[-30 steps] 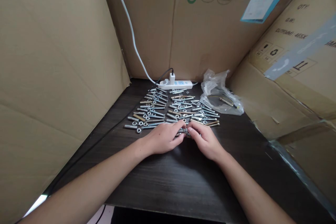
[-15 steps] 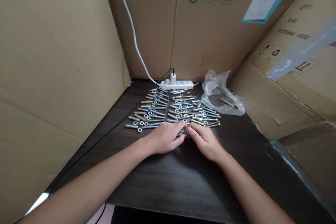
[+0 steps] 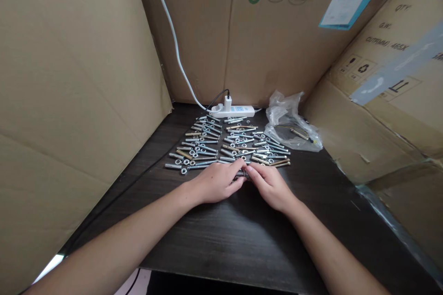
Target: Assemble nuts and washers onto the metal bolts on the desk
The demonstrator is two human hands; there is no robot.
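My left hand (image 3: 216,180) is closed around a metal bolt (image 3: 241,173), gripped between thumb and fingers just in front of the hardware on the table. At the bolt's right end, the thumb and fingers of my right hand (image 3: 272,186) are pinched together, touching it. A dark ring-like part shows between the fingertips; whether it is a washer or a nut I cannot tell. Most of the bolt is hidden by my fingers. Behind both hands lie rows of loose bolts (image 3: 204,162), metal sleeves (image 3: 172,166), nuts (image 3: 183,171) and washers, silver and brass-coloured.
A white power strip (image 3: 238,111) with a plugged-in charger (image 3: 227,103) stands at the back. To its right is a clear plastic bag (image 3: 284,115). Cardboard walls (image 3: 277,55) enclose the dark table (image 3: 221,244) on three sides. A black cable (image 3: 138,177) crosses the left side.
My right fingertips have shifted very slightly at the bolt's end. Both hands otherwise keep their place, and the hardware behind them lies as before.
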